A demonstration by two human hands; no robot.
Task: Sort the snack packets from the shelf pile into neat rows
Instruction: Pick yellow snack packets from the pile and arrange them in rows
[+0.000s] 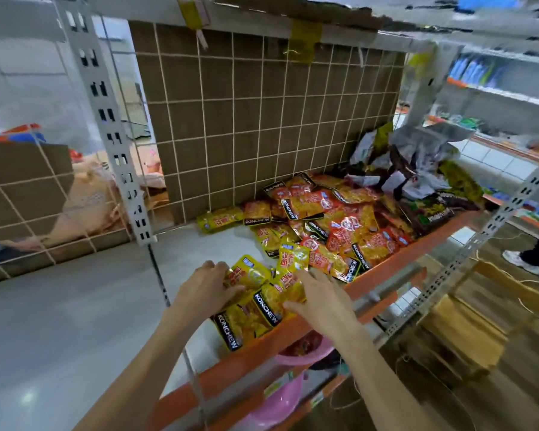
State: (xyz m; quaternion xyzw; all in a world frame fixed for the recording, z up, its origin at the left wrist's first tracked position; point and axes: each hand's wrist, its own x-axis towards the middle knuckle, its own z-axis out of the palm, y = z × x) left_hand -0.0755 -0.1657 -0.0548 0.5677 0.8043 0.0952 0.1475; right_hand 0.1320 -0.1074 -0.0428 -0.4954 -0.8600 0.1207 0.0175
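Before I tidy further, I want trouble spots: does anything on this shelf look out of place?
Yes. Crumpled silver and dark packets sit heaped in the back right corner, and one yellow packet lies alone by the grid wall, apart from the orange pile.

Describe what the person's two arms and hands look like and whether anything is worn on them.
Both forearms are bare right up to the bottom edge of the picture: no sleeves show. The left hand and the right hand carry no gloves, and no watch, bracelet or ring can be seen on the wrists or fingers in view.
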